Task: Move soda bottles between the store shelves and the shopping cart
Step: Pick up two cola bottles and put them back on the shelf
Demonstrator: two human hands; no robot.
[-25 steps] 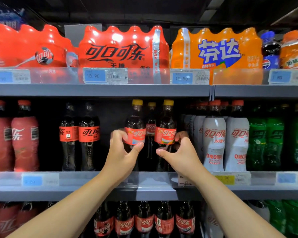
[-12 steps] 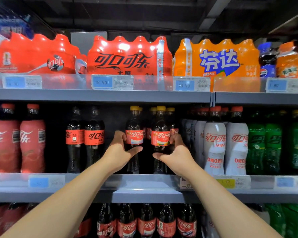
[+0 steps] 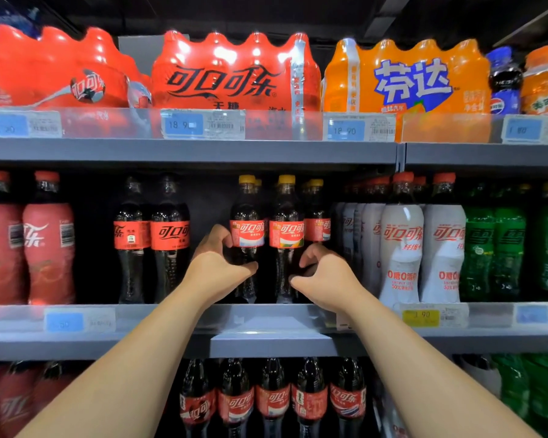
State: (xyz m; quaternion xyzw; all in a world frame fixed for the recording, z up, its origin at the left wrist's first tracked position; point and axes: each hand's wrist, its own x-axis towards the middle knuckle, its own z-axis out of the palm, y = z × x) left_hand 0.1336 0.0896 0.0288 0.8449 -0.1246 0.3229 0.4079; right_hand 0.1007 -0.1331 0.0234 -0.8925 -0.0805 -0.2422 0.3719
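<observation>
The store shelves were packed with soda; on the top one sat a red shrink-wrapped pack (image 3: 231,71) printed 可口可乐 and an orange pack (image 3: 408,77) printed 芬达, above a price tag (image 3: 203,124) reading 18.90. On the middle shelf (image 3: 266,317) stood two yellow-capped cola bottles, upright, side by side, their red labels reading 可口可乐; my left hand (image 3: 217,267) gripped the left bottle (image 3: 246,216) just below its label; my right hand (image 3: 326,273) curled round the right bottle (image 3: 286,216); white bottles (image 3: 400,248) marked 0糖0脂肪 stood just beside.
</observation>
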